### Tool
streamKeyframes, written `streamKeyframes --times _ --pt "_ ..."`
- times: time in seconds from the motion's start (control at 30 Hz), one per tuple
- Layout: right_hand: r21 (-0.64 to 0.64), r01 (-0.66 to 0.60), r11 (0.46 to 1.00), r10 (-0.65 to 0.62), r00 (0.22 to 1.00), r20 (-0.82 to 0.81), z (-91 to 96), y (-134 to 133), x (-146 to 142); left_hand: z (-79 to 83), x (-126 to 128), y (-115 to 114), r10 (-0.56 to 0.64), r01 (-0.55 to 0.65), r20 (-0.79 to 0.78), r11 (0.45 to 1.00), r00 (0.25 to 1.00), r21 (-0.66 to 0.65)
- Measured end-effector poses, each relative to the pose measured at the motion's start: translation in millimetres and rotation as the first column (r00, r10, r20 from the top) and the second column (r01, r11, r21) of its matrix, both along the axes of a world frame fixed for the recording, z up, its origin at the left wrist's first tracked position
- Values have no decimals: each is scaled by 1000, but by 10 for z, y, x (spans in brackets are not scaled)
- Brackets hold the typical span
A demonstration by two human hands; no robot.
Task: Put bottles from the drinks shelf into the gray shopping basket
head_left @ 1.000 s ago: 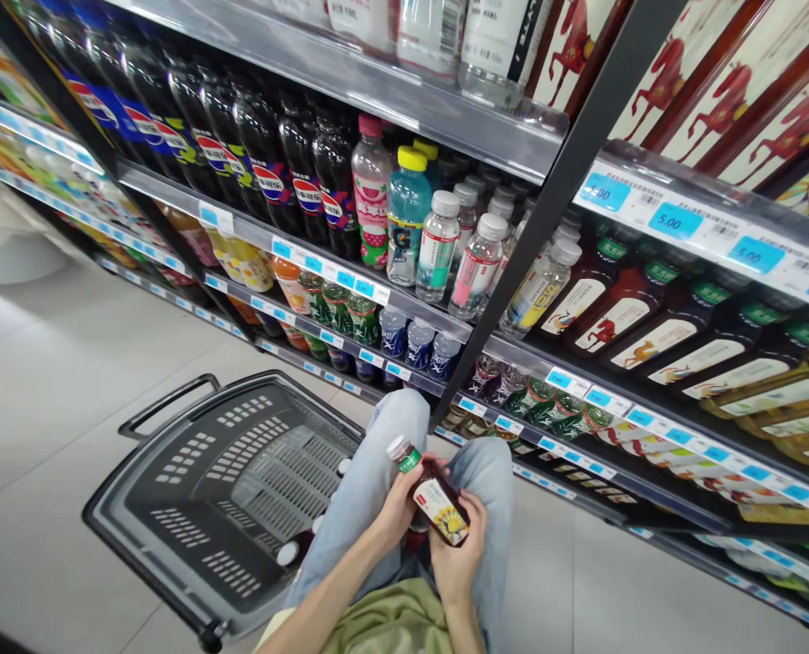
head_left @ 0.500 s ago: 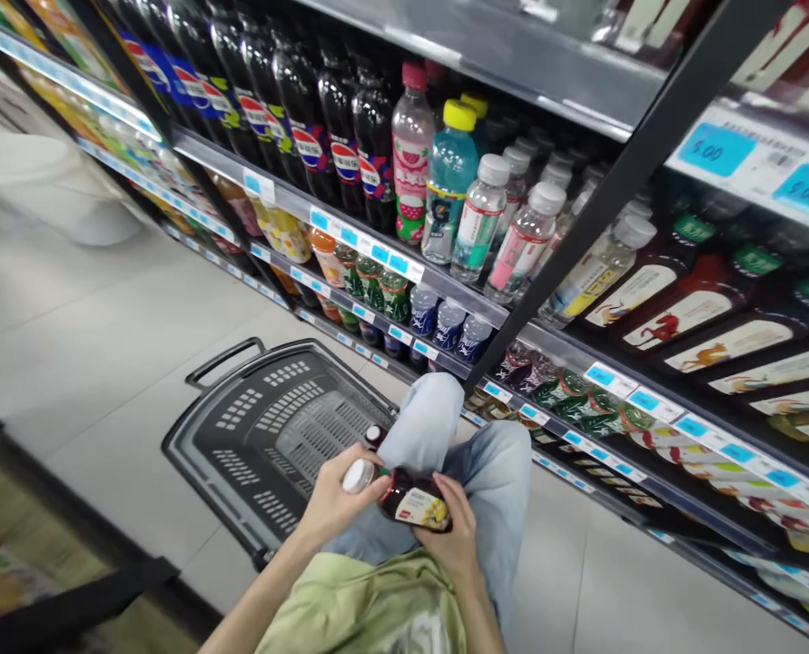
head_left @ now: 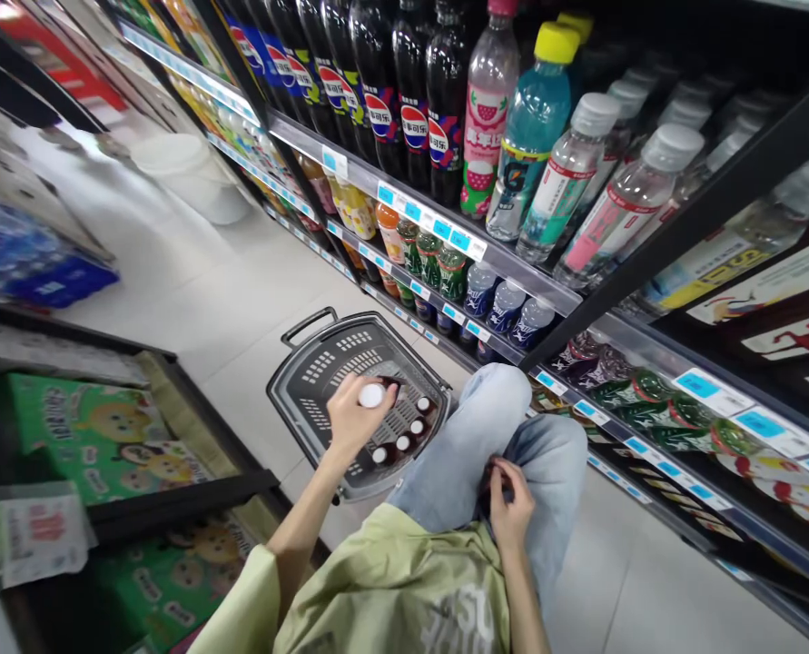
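Observation:
My left hand [head_left: 353,420] is closed around a dark bottle with a white cap [head_left: 372,395], holding it over the grey shopping basket [head_left: 301,381] on the floor. Several white-capped dark bottles [head_left: 404,440] stand in the basket's near right corner. My right hand [head_left: 509,495] rests between my knees in pale jeans [head_left: 486,436], fingers loosely curled, nothing visible in it.
Drink shelves [head_left: 513,263] run along the right, with cola bottles [head_left: 404,100], clear bottles and blue price tags. A low freezer with green packs [head_left: 97,436] stands at the left. A white tub [head_left: 186,173] sits farther down the aisle floor.
The bottle passed from both hands to my left hand alone, which moved left over the basket. My right hand let go and dropped to my knees. The view swung left and down.

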State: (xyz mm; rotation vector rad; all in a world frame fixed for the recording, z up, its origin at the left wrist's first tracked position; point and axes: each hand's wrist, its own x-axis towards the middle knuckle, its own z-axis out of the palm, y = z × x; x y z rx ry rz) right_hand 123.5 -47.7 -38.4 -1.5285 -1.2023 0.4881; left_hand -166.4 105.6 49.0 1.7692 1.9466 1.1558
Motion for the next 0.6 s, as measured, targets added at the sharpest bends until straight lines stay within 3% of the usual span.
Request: streamKeyframes --times 0.07,0.13,0.3,0.47,0.6 --pt "52 -27 998 23 997 71 40 -29 -13 -298 -139 61 -232 195 -227 966 946 -172" --pt "74 -93 993 82 987 139 79 -54 -35 -599 -297 129 -372 242 -337 897 865 -369" --pt "-27 -302 953 299 920 255 120 -56 -72 -1146 -585 289 -388 56 -410 779 826 -625" --pt "-72 -319 945 327 908 262 71 -27 -81 -1609 -508 498 -456 41 -345 649 821 -760" --pt "-62 -303 951 308 910 277 43 -16 -112 -2029 -396 763 -462 21 -324 599 825 -801"
